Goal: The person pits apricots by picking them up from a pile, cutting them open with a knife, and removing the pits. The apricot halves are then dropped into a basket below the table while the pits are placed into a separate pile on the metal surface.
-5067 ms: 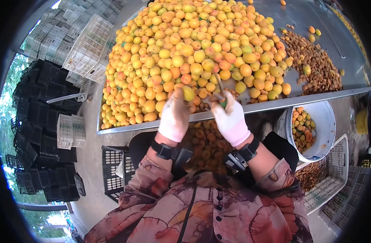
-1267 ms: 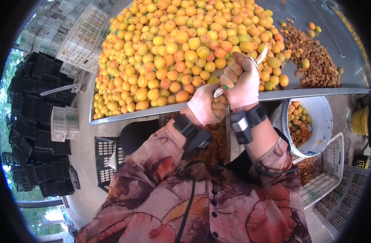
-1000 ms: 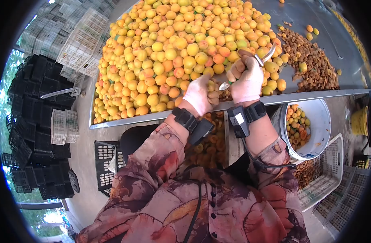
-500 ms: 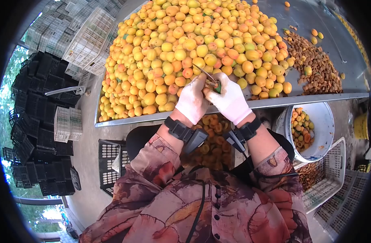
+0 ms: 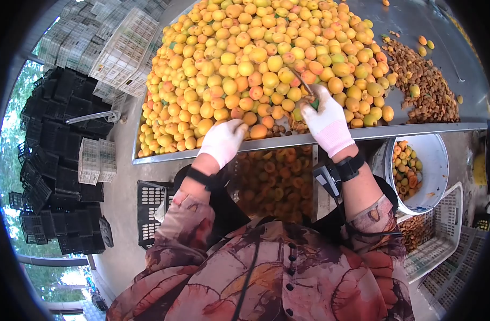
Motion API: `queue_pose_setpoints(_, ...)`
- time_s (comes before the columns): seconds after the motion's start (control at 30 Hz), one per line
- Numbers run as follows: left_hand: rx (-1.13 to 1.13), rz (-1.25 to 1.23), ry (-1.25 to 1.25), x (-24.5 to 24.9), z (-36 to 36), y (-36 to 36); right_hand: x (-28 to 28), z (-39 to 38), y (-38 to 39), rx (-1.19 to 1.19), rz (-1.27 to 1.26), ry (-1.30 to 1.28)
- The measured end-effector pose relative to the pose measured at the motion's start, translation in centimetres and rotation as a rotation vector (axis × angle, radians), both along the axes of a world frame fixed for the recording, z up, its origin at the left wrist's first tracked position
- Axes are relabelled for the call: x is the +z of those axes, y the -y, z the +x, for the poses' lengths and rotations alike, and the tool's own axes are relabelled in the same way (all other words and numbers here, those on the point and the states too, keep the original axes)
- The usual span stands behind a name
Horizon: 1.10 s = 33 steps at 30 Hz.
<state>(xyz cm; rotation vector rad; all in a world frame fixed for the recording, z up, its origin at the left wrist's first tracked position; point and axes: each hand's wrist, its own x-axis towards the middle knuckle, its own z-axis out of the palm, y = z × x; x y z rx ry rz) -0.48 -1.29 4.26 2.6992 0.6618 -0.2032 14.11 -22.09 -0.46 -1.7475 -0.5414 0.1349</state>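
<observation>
A large heap of yellow-orange apricots [image 5: 218,80] covers the metal table. My left hand [image 5: 223,142], in a white glove, is at the heap's near edge beside the table rim [image 5: 277,143]. Its fingers are curled together, touching or close to the front apricots; what they hold, if anything, is hidden. In my right hand [image 5: 326,117], also gloved, is a small knife [image 5: 302,79] with a thin curved blade pointing up and left over the heap. A bit of green shows by its grip. Below the rim, between my legs, a container of halved apricots [image 5: 279,176] sits in shadow.
Brown apricot pits [image 5: 424,80] lie piled on the table's right. A white bucket [image 5: 435,176] of apricots stands at right, above a white crate [image 5: 443,241] with pits. A black crate [image 5: 151,211] is at left, with stacked black crates [image 5: 63,160] and white crates [image 5: 124,53] beyond.
My hands were together over the table's edge and have parted. The left has moved left and down to the front apricots; the right has moved right with the knife.
</observation>
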Motion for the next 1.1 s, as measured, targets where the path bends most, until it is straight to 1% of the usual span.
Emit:
queue_pose_setpoints(0.07, -0.092, 0.13, -0.145, -0.3, 2.0, 0.5, 0.4, -0.7, -0.2, 0.043, -0.026, 0.009)
queue_pose_setpoints(0.1, -0.124, 0.115, -0.209, -0.4, 2.9, 0.8, 0.3, -0.9, -0.4, 0.063, -0.043, -0.017)
queue_pose_setpoints(0.13, -0.149, 0.152, -0.316, -0.6, 3.8, 1.0, 0.4, -1.1, -0.4, 0.078, -0.065, -0.023)
queue_pose_setpoints(0.2, -0.15, 0.196, -0.388, -1.4, 5.2, 0.8, 0.6, -1.4, -0.4, 0.109, -0.11, -0.037)
queue_pose_setpoints(0.3, -0.202, 0.105, -0.427, -1.5, 5.7, -0.2, -0.2, -1.7, -0.5, 0.14, -0.016, -0.045)
queue_pose_setpoints(0.4, -0.168, -0.206, -0.13, -1.1, 4.1, -1.8, -0.7, -2.3, -0.5, 0.141, 0.043, -0.016)
queue_pose_setpoints(0.43, -0.08, -0.513, 0.022, -1.0, 2.9, -1.5, -0.6, -2.6, -0.5, 0.162, 0.07, -0.023)
queue_pose_setpoints(0.47, -0.024, -0.669, 0.06, 1.0, 2.0, -0.1, -0.6, -3.0, -0.5, 0.188, 0.097, -0.029)
queue_pose_setpoints(0.53, 0.04, -1.038, 0.281, -0.4, 0.4, 0.1, 0.2, -3.9, -0.4, 0.269, 0.08, -0.078)
queue_pose_setpoints(0.6, 0.073, -1.296, 0.449, -0.6, -0.2, 1.4, 1.0, -4.9, -0.2, 0.359, 0.104, -0.103)
queue_pose_setpoints(0.63, 0.101, -1.431, 0.521, -0.5, -0.2, 2.3, 0.0, -5.4, -0.6, 0.365, 0.083, -0.085)
queue_pose_setpoints(0.67, 0.129, -1.567, 0.592, -0.3, -0.1, 3.0, 0.2, -5.9, -0.8, 0.37, 0.117, -0.053)
queue_pose_setpoints(0.7, 0.123, -1.63, 0.636, -0.3, -0.1, 3.3, 0.5, -6.4, -0.6, 0.358, 0.069, 0.002)
queue_pose_setpoints(0.73, 0.11, -1.632, 0.638, -0.2, -0.1, 3.7, 1.1, -6.7, -0.3, 0.345, 0.02, 0.058)
queue_pose_setpoints(0.83, 0.084, -1.635, 0.633, -0.2, 0.0, 4.3, 0.4, -6.9, -0.5, 0.325, 0.029, 0.122)
queue_pose_setpoints(0.93, 0.077, -1.617, 0.62, -0.5, 0.0, 4.4, 0.2, -6.7, -0.5, 0.31, 0.005, 0.156)
queue_pose_setpoints(1.1, 0.067, -1.542, 0.636, 0.0, 0.2, 5.2, -0.1, -6.4, -0.4, 0.307, 0.033, 0.175)
